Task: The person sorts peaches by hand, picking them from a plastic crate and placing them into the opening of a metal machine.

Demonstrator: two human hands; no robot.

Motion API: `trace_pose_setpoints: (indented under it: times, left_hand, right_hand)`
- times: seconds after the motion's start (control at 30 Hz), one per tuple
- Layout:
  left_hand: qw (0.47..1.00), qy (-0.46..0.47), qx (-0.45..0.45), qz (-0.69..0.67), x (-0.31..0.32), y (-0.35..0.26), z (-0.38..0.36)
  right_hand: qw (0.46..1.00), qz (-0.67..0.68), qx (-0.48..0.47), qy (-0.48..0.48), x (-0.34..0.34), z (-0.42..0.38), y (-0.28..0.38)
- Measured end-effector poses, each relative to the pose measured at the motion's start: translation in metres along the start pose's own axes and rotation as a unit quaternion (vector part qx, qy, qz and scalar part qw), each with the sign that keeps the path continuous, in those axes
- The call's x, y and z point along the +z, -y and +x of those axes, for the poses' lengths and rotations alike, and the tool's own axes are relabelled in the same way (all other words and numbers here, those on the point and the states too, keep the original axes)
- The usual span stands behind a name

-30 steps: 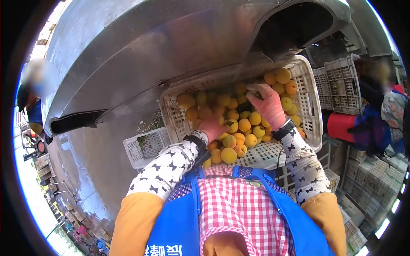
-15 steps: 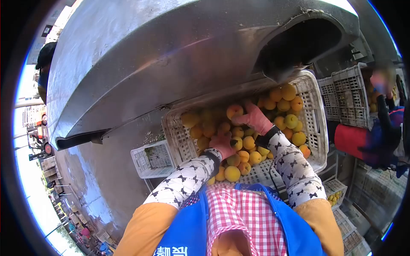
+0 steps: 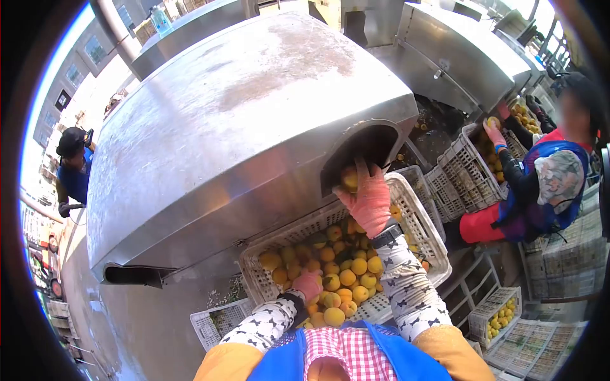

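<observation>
a single yellow-orange fruit [image 3: 349, 179] is sitting at the mouth of a dark opening [image 3: 380, 140], above the far side of the crate; how deep it is lying cannot be told. the right hand [image 3: 370, 200] is grasping it between thumb and fingers. the step in hand appears to be the bringing of one fruit to the opening; the next move is probably calling for a clear path past the metal edge, then a gentle loosening, since such fruit may be bruising easily. the left hand [image 3: 309, 285] is resting among the loose fruits [image 3: 347, 277]; its fingers are partly hidden, and whether they are gripping anything cannot be told. the pale slotted crate [image 3: 416, 209] is holding these fruits beside a large metal housing [image 3: 254, 146], whose top is showing brownish stains. a smaller crate [image 3: 222, 320] is standing to the left, above a grey floor [image 3: 159, 324]. beyond, at right, a co-worker [image 3: 546, 171] is holding a fruit over another crate [image 3: 467, 178]; at far left, a second person [image 3: 75, 168] is standing behind the housing.
</observation>
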State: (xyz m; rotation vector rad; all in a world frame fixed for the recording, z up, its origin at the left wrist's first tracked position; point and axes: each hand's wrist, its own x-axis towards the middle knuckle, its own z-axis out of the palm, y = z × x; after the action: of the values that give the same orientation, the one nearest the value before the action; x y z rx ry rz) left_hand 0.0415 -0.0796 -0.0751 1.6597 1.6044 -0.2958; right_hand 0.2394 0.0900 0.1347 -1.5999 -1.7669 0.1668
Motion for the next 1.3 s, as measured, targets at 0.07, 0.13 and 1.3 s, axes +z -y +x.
trace_pose_setpoints:
  times: [0.07,0.13,1.3]
  left_hand:
    - [0.997,-0.003,-0.034,-0.067,-0.023,-0.008,-0.021]
    - [0.875,-0.037,0.051,-0.480,-0.045,-0.007,-0.040]
    - [0.690,-0.149,0.200,-0.680,-0.143,-0.063,-0.069]
  right_hand:
    - [0.996,0.060,-0.064,0.009,0.001,-0.016,0.004]
    - [0.998,0.039,-0.050,-0.008,0.004,-0.021,0.004]
    - [0.983,-0.170,0.031,0.056,0.045,0.036,0.003]
